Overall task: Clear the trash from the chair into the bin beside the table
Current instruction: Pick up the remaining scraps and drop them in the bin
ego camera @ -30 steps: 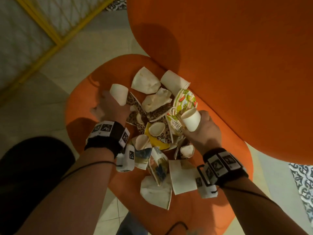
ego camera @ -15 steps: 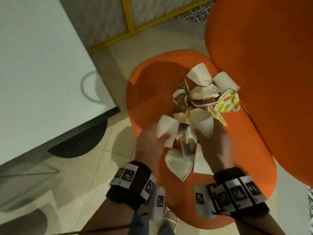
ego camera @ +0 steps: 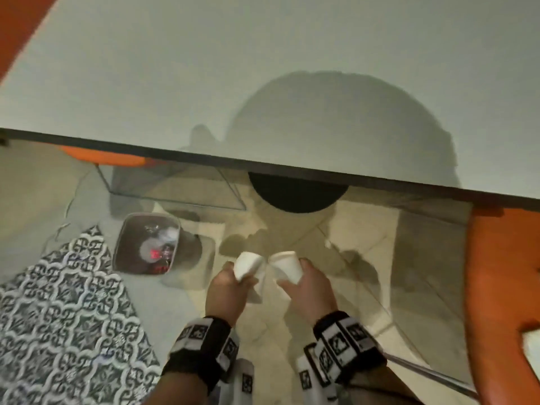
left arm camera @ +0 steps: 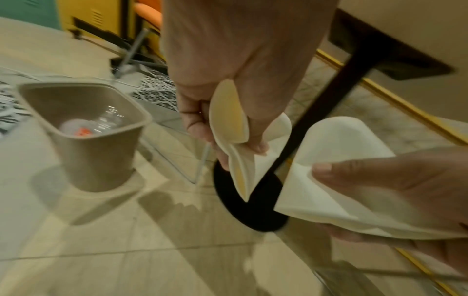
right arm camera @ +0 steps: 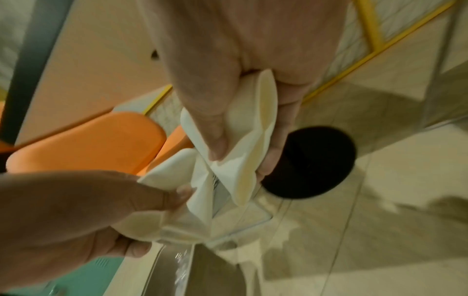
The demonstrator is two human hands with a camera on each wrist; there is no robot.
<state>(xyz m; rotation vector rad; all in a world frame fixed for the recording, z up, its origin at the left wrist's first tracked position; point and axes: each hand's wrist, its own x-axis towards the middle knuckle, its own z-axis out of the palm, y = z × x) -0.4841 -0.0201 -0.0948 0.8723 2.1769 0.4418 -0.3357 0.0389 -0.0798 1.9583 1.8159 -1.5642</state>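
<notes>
In the head view my left hand (ego camera: 232, 280) grips crushed white paper cups (ego camera: 247, 264), and my right hand (ego camera: 295, 277) grips another crushed white cup (ego camera: 285, 266). Both hands hang side by side above the tiled floor. The grey bin (ego camera: 122, 244) stands on the floor to their left, with a bottle and other trash inside. The left wrist view shows the left hand's cups (left arm camera: 228, 120) and the bin (left arm camera: 101, 156) below and to the left. In the right wrist view the right hand's cup (right arm camera: 250, 140) almost touches the left hand's cups (right arm camera: 172, 176). The orange chair (ego camera: 502, 287) lies at the right edge.
The pale table top (ego camera: 263, 68) fills the upper half, its dark edge running just beyond my hands. Its black round base (ego camera: 295, 194) sits on the floor ahead. A patterned rug (ego camera: 58, 317) lies left, beside the bin. Another orange seat (ego camera: 102, 157) shows under the table.
Both hands lifted crushed cups off the chair's pile and swung left with them. My view turned from the chair to the table edge, floor and bin.
</notes>
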